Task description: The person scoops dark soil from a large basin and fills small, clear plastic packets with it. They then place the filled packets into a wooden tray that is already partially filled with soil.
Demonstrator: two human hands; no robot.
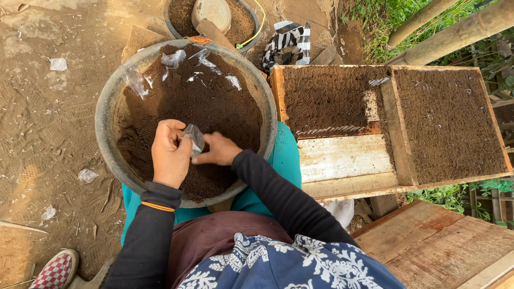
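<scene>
Hands: left hand (170, 155) and right hand (218, 150) meet over the near half of the basin, both closed on one small clear plastic bag (195, 138).
Left hand grip: fingers curled round the bag's left side, thumb on top; back of the hand faces the camera.
Right hand grip: fingertips pinch the bag's right edge, index finger stretched toward the left hand.
Bag position: held just above the soil, between the two hands, not resting on it as far as I can tell.
Bag handling (judgement): thin film, very light, limp and crinkly; likely slippery where soil dust clings. Best taken at the mouth edges, one side per hand, so it opens; a grip on the body would collapse it.
Arm pose: both forearms in black sleeves reach forward from the lap, left wrist with an orange band (157, 206), right elbow bent out to the right.
Basin: round grey basin (107, 115) on the lap, filled with dark soil (209, 101).
Far in basin: several spare clear bags (174, 58) lie on the soil at the far rim.
Right: wooden tray (342, 160) with two compartments of packed soil.
Far: second tub (170, 24) holding soil and a pale round container (212, 13).
Left: bare earth floor (48, 107) with scraps of plastic.
</scene>
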